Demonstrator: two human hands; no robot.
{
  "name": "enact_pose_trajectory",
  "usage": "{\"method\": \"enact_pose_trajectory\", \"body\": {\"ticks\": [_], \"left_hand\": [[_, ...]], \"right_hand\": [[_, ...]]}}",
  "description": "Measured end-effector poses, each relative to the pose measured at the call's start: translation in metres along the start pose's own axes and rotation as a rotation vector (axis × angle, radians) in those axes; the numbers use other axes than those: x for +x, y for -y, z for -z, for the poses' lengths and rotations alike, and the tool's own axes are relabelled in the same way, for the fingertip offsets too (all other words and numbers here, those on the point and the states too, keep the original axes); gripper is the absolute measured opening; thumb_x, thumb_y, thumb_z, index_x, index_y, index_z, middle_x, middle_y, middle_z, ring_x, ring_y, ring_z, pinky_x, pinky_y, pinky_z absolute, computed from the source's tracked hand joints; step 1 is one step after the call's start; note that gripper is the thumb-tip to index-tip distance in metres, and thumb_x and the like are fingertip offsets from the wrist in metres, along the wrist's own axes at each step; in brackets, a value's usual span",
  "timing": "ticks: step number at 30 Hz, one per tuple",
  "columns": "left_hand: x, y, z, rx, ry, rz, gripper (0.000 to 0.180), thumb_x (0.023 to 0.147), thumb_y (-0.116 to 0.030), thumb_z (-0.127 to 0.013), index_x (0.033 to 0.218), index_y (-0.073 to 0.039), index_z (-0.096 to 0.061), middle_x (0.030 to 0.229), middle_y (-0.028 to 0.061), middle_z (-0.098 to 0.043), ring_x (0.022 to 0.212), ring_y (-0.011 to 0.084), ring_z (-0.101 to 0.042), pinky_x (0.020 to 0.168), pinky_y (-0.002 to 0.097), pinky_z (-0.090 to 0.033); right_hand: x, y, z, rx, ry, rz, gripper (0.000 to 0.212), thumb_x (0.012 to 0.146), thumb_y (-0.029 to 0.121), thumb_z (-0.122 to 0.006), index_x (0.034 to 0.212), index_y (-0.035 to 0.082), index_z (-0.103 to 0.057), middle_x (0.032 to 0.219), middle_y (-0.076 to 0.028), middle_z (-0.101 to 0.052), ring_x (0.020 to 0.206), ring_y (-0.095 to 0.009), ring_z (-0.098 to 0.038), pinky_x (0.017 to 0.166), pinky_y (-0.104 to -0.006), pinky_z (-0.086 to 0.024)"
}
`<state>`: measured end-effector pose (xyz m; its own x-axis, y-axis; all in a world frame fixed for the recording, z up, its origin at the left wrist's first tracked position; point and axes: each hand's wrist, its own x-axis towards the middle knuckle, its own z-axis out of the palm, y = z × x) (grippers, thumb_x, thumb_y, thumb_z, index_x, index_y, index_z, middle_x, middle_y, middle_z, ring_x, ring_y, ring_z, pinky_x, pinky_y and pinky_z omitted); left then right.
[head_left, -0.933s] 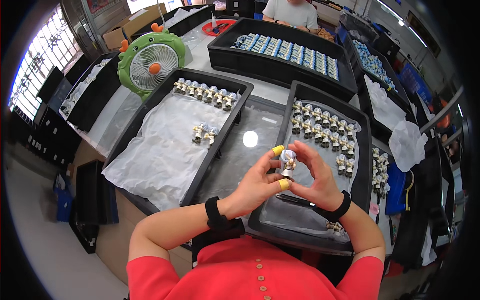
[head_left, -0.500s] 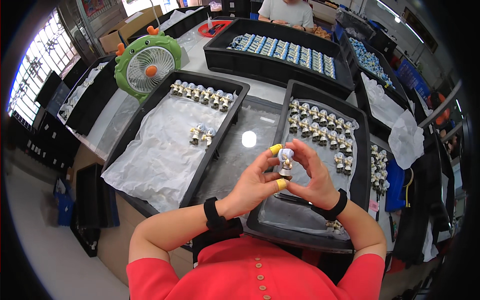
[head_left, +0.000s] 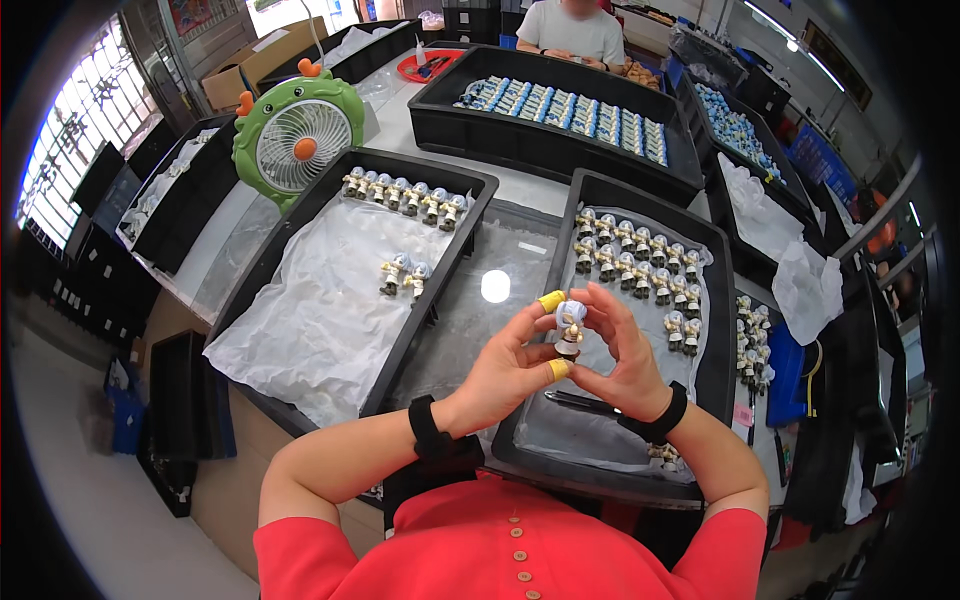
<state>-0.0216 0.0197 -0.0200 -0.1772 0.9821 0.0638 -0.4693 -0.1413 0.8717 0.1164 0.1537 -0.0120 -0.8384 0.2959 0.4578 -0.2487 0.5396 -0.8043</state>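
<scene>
Both of my hands hold one small toy figure (head_left: 571,325) with a pale round head, upright above the right black tray (head_left: 715,330). My left hand (head_left: 512,366) pinches it with thumb and forefinger, both capped in yellow finger cots. My right hand (head_left: 622,352) cups it from the right side. Rows of similar figures (head_left: 640,262) stand at the far end of that tray. The left black tray (head_left: 330,290), lined with white sheeting, carries a row of figures (head_left: 405,192) at its back and two figures (head_left: 402,275) in the middle.
A green creature-shaped desk fan (head_left: 296,137) stands behind the left tray. A long black bin (head_left: 570,105) of blue-and-white parts lies farther back, where another person (head_left: 574,25) sits. More black trays line both table sides. A dark tool (head_left: 585,403) rests in the right tray.
The figure and both hands stay over the right tray; my fingers have shifted slightly around the figure, turning it a little.
</scene>
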Motion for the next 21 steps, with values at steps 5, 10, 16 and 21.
{"method": "enact_pose_trajectory", "body": {"ticks": [5,10,16,21], "left_hand": [[-0.0021,0.0001,-0.0012,0.035,-0.024,-0.011,0.070,0.087,0.007,-0.058,0.146,-0.010,-0.025,0.134,0.0077,-0.040,0.114,0.0173,-0.053,0.093,0.0290,-0.049],[-0.0027,0.0017,-0.0008,0.042,-0.044,-0.011,0.070,0.086,0.005,-0.061,0.145,-0.010,-0.026,0.130,0.0080,-0.040,0.113,0.0174,-0.053,0.093,0.0286,-0.049],[-0.0029,-0.0009,-0.0013,0.080,-0.057,0.007,0.070,0.086,0.005,-0.062,0.145,-0.010,-0.027,0.126,0.0085,-0.040,0.112,0.0183,-0.053,0.092,0.0288,-0.049],[-0.0030,0.0040,-0.0006,0.065,-0.070,-0.023,0.071,0.086,0.004,-0.061,0.145,-0.009,-0.025,0.126,0.0090,-0.040,0.109,0.0188,-0.055,0.093,0.0297,-0.049]], "right_hand": [[-0.0017,-0.0030,-0.0009,0.024,-0.003,-0.013,0.087,0.071,0.000,-0.076,0.143,0.007,-0.028,0.136,-0.016,-0.045,0.124,-0.027,-0.049,0.103,-0.0378,-0.041],[-0.0009,-0.0021,-0.0006,0.018,0.010,-0.034,0.087,0.072,0.000,-0.075,0.143,0.008,-0.027,0.137,-0.016,-0.045,0.125,-0.027,-0.049,0.105,-0.0376,-0.040],[-0.0011,-0.0035,-0.0022,0.126,0.003,-0.099,0.087,0.072,0.000,-0.074,0.144,0.007,-0.026,0.138,-0.016,-0.044,0.126,-0.026,-0.048,0.106,-0.0374,-0.038],[-0.0012,-0.0041,-0.0011,0.055,0.017,-0.082,0.087,0.071,0.001,-0.075,0.144,0.008,-0.026,0.139,-0.015,-0.044,0.125,-0.025,-0.048,0.105,-0.0371,-0.039]]}}
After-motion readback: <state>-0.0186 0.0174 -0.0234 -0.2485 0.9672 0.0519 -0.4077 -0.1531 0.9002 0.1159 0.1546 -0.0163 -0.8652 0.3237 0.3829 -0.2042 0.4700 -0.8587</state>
